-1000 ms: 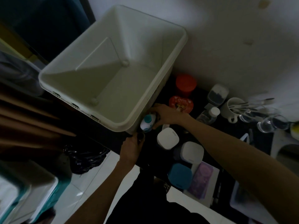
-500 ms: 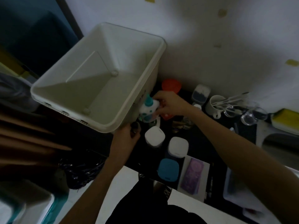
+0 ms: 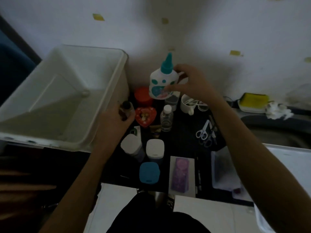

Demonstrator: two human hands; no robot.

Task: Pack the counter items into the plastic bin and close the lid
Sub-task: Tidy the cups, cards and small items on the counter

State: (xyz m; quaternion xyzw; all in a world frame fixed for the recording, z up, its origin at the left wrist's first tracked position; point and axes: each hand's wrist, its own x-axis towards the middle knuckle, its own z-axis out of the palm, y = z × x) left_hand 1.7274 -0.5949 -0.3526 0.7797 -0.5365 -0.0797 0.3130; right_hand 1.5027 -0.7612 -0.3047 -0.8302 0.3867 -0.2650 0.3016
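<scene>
Right hand (image 3: 193, 83) grips white bottle (image 3: 162, 83) w/ teal nozzle, upright, held in air above bench (image 3: 181, 138), just right of plastic bin (image 3: 55, 105). Bin open-topped, nothing visible inside; lid not seen. Left hand (image 3: 114, 120) curled round small dark bottle (image 3: 125, 109) close against bin's right wall. On bench below: red jar (image 3: 143, 96), heart-shaped tin (image 3: 145, 116), clear bottle (image 3: 166, 117), two white-capped tubs (image 3: 143, 147), blue-lidded tub (image 3: 149, 172), mug (image 3: 187, 103), scissors (image 3: 202, 131).
</scene>
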